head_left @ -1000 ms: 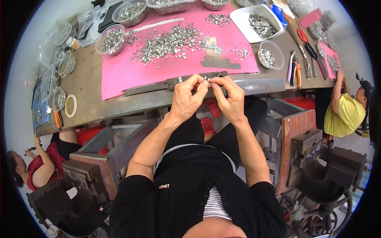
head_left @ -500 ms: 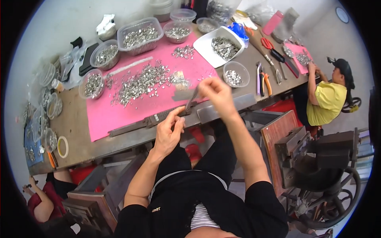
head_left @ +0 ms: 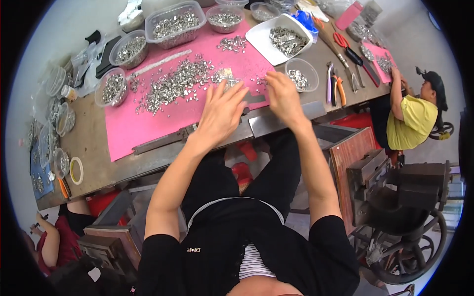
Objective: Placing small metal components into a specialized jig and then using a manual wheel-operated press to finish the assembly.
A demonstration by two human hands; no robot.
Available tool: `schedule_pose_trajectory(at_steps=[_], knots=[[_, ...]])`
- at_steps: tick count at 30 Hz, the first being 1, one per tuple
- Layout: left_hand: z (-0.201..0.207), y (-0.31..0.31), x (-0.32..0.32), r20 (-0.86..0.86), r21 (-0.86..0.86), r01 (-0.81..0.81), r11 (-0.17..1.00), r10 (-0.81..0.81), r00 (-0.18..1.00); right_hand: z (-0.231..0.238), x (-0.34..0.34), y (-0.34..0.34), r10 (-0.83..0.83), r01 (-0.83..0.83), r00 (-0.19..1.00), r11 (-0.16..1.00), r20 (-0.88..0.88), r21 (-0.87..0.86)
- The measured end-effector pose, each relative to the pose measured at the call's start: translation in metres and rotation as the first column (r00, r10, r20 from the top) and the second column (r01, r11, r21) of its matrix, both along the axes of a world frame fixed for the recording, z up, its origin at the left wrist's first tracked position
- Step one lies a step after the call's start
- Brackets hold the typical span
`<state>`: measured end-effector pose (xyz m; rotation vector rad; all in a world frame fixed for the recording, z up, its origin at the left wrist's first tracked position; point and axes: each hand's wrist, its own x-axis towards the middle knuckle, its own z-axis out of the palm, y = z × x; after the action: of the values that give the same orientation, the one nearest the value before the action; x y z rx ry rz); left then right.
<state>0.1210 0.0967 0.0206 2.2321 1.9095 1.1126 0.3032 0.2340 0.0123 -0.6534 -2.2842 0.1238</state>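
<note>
My left hand [head_left: 221, 112] reaches over the near edge of a pink mat [head_left: 121, 140], its fingers stretched out and slightly apart. Its fingertips are beside a small group of shiny metal pieces [head_left: 223, 74]. My right hand [head_left: 285, 97] is at the mat's right edge with its fingers curled together, next to scattered metal pieces [head_left: 257, 80]. Whether anything is pinched there is hidden. A long dark metal bar fixture [head_left: 163, 140] lies along the table's front edge, partly covered by my left hand. The large loose pile of metal pieces [head_left: 173, 86] spreads over the mat to the left.
Clear tubs of metal parts [head_left: 175, 38] line the back, with a white tray [head_left: 256, 42] to their right. By my right hand stand a round tub [head_left: 302, 76] and pliers [head_left: 335, 91]. A yellow-shirted co-worker [head_left: 414, 118] sits at right; another person's arm [head_left: 50, 244] is at lower left.
My left hand has moved forward from the bar onto the mat, its fingers straightening. The right hand has shifted slightly right. A thin dark strip between the hands no longer shows, and the view has tilted slightly.
</note>
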Motion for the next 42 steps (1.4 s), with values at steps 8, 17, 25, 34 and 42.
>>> schedule_pose_trajectory(at_steps=[8, 17, 25, 34, 42], knots=[[-0.016, 0.064, 0.003, -0.059, 0.117, 0.041, 0.992, -0.035, 0.998, -0.017, 0.001, -0.021, -0.120, 0.111, 0.988, 0.989, -0.093, -0.096], [-0.020, 0.077, -0.007, -0.135, -0.003, 0.113, 0.994, -0.112, 0.985, -0.025, -0.008, -0.013, -0.200, 0.178, 0.977, 0.958, -0.077, -0.223], [-0.003, 0.042, -0.022, -0.071, 0.214, 0.022, 0.977, -0.007, 0.997, -0.018, -0.001, -0.018, -0.234, 0.187, 0.968, 0.912, -0.088, -0.365], [-0.013, -0.051, -0.024, 0.046, 0.118, -0.027, 0.993, 0.022, 0.999, -0.020, -0.003, -0.016, -0.208, 0.189, 0.977, 0.950, -0.050, -0.249], [-0.013, -0.058, -0.021, 0.001, 0.069, -0.073, 0.995, 0.073, 0.997, -0.016, -0.001, -0.024, -0.180, 0.109, 0.975, 0.901, -0.133, -0.420]])
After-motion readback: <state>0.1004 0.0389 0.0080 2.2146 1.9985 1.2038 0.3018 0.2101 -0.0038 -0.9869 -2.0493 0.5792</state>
